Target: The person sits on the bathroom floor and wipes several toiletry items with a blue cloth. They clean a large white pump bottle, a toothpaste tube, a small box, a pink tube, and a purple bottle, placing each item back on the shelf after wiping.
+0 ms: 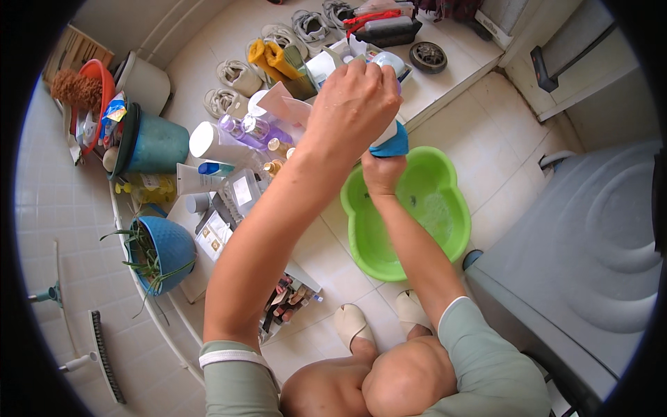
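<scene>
My left hand is raised beyond the green basin, fingers curled downward around a white object. Most of that object is hidden by the hand, so its kind is unclear. Just below it, my right hand grips a blue cloth pressed against the object's lower end. Under the right forearm, on the tiled floor, stands the light-green plastic basin with some sudsy water inside.
Purple-capped bottles, tubes and jars crowd the ledge at left. Behind them are sneakers and a small black wheel. A blue plant pot and an open box of cosmetics sit nearer. A grey appliance flanks the right side.
</scene>
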The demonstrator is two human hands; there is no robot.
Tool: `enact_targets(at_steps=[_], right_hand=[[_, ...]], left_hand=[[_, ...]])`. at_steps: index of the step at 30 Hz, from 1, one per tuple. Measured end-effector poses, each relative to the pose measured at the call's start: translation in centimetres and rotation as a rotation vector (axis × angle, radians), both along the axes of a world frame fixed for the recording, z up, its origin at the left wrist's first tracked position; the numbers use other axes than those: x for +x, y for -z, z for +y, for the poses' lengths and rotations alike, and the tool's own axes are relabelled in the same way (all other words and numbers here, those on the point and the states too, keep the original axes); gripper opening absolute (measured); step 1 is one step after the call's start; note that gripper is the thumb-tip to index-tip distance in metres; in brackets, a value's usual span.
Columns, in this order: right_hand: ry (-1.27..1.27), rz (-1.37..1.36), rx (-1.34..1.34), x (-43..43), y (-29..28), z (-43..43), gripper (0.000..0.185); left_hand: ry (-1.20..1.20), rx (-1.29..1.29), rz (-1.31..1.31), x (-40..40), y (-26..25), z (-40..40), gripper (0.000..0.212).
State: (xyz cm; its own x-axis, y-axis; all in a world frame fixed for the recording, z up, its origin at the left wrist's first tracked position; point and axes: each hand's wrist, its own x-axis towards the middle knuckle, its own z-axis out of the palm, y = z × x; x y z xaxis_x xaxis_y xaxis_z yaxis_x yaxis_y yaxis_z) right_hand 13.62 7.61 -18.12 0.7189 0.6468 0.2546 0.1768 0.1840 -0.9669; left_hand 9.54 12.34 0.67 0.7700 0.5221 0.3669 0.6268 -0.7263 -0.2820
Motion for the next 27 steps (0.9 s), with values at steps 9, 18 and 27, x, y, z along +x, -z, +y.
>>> enact_targets(at_steps=[9, 18, 27], right_hand=[[-0.653, 0.331, 0.032, 7.2, -9.6, -5.8, 0.053], [-1.187, 0.856, 0.035, 7.8, -9.5, -7.2, 0.065], [-1.457, 1.039, 0.011, 5.0, -8.8, -7.7, 0.073]], left_hand=[[0.269, -0.644, -0.535, -3.8, -6.4, -1.2, 0.059], [0.347, -1.535, -0.815, -7.4, -3.3, -3.4, 0.062], [0.226, -1.358, -0.987, -7.9, -1.9, -6.5, 0.047]])
